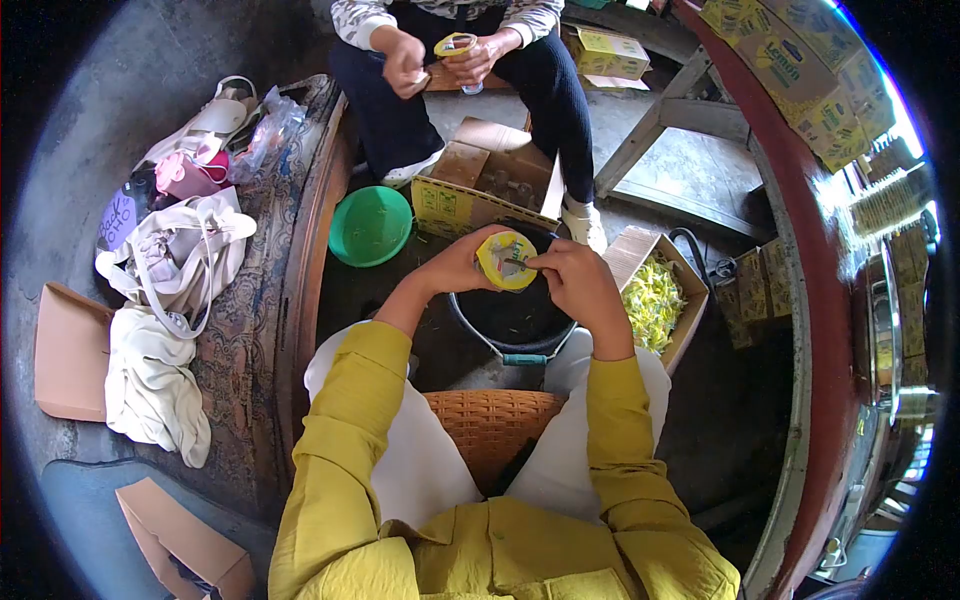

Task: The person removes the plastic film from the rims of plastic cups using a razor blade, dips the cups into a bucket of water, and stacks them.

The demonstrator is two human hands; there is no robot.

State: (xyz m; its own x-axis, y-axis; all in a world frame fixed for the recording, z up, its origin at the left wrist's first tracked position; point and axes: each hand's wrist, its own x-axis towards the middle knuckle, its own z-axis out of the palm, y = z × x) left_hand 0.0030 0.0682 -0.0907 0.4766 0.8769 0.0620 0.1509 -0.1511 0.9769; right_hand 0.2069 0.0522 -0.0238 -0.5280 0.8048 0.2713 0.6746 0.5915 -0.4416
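Note:
My left hand (452, 264) is wrapped round a sealed plastic drink cup (507, 248), its yellow printed lid tilted up towards me. Closed in a pinch, my right hand (582, 285) holds a thin dark blade-like tool (517, 263) against the lid. Its exact kind is too small to make out. Both hands are above a black bucket (478, 332) with a teal grip on its handle. Beside my right forearm, a cardboard box (683, 335) holds a heap of yellow-and-white lid scraps (652, 300).
Opposite sits a co-worker, whose hands (474, 62) hold another yellow-lidded cup. An open carton (447, 207) and a green basin (370, 228) stand beyond the bucket. A wooden bench (255, 330) with bags runs along the left; a red-edged table (815, 300) bounds the right.

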